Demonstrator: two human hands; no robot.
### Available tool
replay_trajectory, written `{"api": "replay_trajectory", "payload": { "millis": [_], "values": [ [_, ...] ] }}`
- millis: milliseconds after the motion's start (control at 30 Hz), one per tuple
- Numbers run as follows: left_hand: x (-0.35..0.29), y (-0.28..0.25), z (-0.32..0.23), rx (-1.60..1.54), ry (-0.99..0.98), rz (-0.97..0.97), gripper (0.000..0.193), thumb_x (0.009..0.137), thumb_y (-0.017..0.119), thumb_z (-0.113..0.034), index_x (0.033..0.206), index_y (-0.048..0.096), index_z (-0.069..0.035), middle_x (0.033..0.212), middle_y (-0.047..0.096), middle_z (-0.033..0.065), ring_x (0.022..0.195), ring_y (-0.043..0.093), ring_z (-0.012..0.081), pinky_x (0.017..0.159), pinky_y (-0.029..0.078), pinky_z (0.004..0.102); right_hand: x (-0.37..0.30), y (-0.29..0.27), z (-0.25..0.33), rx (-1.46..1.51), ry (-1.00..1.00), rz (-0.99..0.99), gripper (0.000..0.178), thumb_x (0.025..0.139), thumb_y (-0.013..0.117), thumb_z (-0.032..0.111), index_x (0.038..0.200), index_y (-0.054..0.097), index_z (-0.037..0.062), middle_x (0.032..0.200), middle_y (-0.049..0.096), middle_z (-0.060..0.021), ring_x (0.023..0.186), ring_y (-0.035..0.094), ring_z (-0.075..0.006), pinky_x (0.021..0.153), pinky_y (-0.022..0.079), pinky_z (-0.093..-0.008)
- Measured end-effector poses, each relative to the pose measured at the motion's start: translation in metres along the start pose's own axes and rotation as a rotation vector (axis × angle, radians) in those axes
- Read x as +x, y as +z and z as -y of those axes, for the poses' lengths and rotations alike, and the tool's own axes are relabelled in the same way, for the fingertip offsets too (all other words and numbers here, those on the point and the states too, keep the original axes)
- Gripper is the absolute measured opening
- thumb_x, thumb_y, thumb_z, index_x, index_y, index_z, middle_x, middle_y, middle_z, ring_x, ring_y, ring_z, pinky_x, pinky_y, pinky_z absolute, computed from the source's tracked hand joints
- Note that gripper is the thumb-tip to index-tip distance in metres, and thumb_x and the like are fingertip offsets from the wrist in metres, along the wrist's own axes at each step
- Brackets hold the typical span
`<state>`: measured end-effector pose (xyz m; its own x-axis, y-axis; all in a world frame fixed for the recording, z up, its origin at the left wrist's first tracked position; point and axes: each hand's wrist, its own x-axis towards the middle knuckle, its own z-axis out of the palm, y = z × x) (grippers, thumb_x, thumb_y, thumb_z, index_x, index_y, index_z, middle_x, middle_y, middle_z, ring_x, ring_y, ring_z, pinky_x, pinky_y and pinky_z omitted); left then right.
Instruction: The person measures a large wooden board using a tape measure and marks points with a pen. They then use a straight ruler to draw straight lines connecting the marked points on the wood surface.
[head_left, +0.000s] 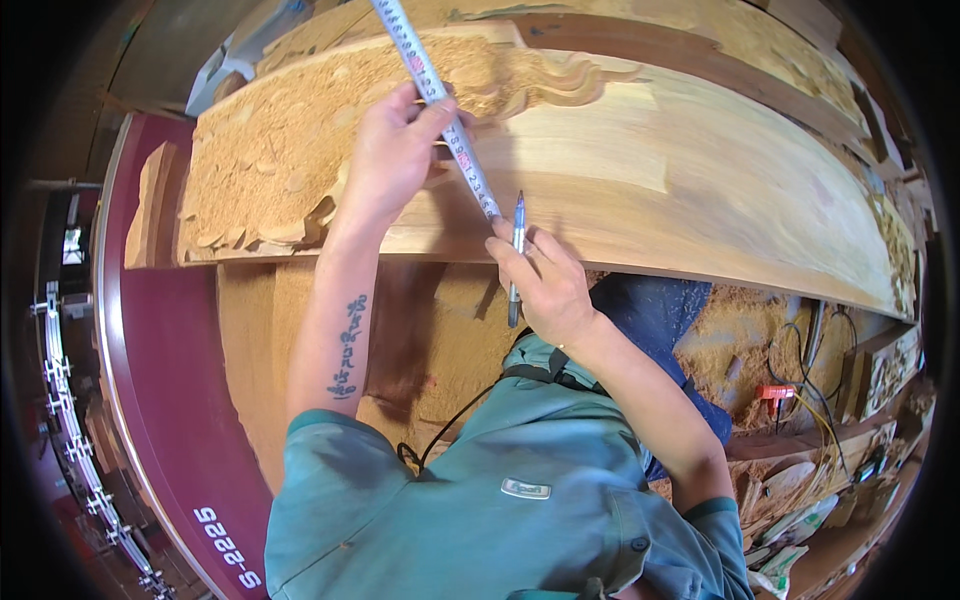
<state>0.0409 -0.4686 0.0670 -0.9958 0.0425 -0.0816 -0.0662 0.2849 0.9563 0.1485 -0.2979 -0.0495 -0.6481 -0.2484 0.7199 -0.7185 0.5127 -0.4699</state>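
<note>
From here I see the left hand [392,145] pinched, thumb over fingers, on a narrow white metal measuring tape [471,170] slanting above a broad, pale carved wooden board [740,180]. The right hand [555,290], fingers curled together, grips a slim blue-and-silver pen [518,232] beside the tape's near end.

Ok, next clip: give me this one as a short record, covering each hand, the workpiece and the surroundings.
Left hand: pinching a tape measure between thumb and fingers
Right hand: holding a pen, close to the tape measure's lower visible end
Tape measure: slanting across the board, running out of view at the top
Board: wooden; roughly carved on the left, much smoother on the right
Surroundings: maroon panel at left; wood shavings and cords at lower right
</note>
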Motion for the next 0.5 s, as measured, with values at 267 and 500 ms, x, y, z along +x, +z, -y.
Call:
{"api": "replay_trajectory", "payload": {
  "millis": [267, 500],
  "values": [
    [-0.006, -0.018, 0.028, 0.527, 0.126, 0.088, 0.040, 0.093, 0.070, -0.014, 0.128, 0.062, 0.005, 0.083, 0.072, 0.0112, 0.070, 0.065, 0.0211, 0.069, 0.052, 0.0387, 0.014, 0.025, 0.002, 0.086, 0.039, -0.004, 0.032, 0.080, 0.071, 0.002, 0.112, 0.067, 0.0004, 0.104, 0.072, -0.0148, 0.093, 0.066, -0.0292, 0.072, 0.057, -0.0365],
    [0.002, -0.007, 0.028, 0.562, 0.171, -0.009, 0.033, 0.093, 0.068, -0.012, 0.126, 0.071, -0.006, 0.080, 0.069, 0.0104, 0.070, 0.064, 0.0210, 0.066, 0.050, 0.0349, 0.004, 0.025, 0.000, 0.012, -0.012, 0.020, 0.035, 0.079, 0.078, 0.013, 0.111, 0.066, 0.0058, 0.117, 0.070, -0.0148, 0.106, 0.064, -0.0319, 0.082, 0.057, -0.0410]
  ]
}}
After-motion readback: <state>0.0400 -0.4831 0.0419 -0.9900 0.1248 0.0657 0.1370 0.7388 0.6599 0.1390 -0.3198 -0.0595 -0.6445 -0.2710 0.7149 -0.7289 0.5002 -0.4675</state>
